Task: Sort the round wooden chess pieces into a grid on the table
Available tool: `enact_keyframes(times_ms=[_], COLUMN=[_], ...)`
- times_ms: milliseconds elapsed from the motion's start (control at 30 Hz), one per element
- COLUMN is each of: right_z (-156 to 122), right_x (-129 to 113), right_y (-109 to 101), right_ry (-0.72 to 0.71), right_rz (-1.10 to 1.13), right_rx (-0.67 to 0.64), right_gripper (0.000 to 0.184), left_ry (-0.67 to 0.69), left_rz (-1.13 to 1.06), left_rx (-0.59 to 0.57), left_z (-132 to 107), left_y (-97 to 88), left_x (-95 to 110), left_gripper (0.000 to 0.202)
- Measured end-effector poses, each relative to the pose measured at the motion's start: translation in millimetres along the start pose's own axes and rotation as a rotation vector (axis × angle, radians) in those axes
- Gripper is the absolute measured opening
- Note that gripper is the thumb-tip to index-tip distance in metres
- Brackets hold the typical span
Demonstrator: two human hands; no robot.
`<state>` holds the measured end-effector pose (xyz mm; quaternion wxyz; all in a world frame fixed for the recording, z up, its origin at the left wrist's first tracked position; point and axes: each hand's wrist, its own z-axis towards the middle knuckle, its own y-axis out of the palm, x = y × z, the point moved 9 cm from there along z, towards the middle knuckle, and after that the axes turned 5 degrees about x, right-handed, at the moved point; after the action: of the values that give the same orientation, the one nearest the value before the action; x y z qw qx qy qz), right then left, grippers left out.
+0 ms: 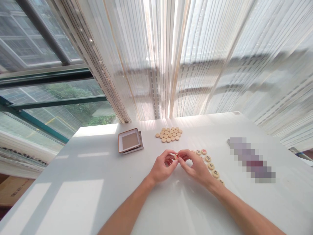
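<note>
My left hand (163, 167) and my right hand (195, 166) meet over the middle of the white table (73, 182). Between their fingertips sits a round wooden game piece (177, 157) with a red mark on its face. Both hands pinch it, fingers curled. Several more marked wooden pieces (210, 164) lie in a curved row just right of and partly under my right hand. A flat cluster of several plain-faced wooden pieces (169, 134) lies farther back on the table.
A shallow brown-lined box with its lid (130, 141) lies at the back left of the pieces. A blurred-out object (253, 160) lies on the right. Sheer curtains (195, 58) and a window (36, 65) stand behind the table.
</note>
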<state>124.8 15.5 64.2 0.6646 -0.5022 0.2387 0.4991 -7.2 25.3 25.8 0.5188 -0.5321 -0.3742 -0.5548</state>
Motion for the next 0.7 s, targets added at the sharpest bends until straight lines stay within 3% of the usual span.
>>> enact_keyframes(times_ms=[267, 700], right_z=[-2, -34], right_x=[-4, 19], right_y=[3, 2], right_ry=[-0.047, 0.195], right_rz=[0.010, 0.230], right_rx=[0.002, 0.166], right_gripper=[0.023, 0.028], left_ry=[0.003, 0.118], left_rz=[-0.027, 0.101], left_rx=[0.012, -0.045], left_z=[1, -5], left_y=[0.5, 7.5], left_x=[-3, 11], left_gripper=[0.035, 0.025])
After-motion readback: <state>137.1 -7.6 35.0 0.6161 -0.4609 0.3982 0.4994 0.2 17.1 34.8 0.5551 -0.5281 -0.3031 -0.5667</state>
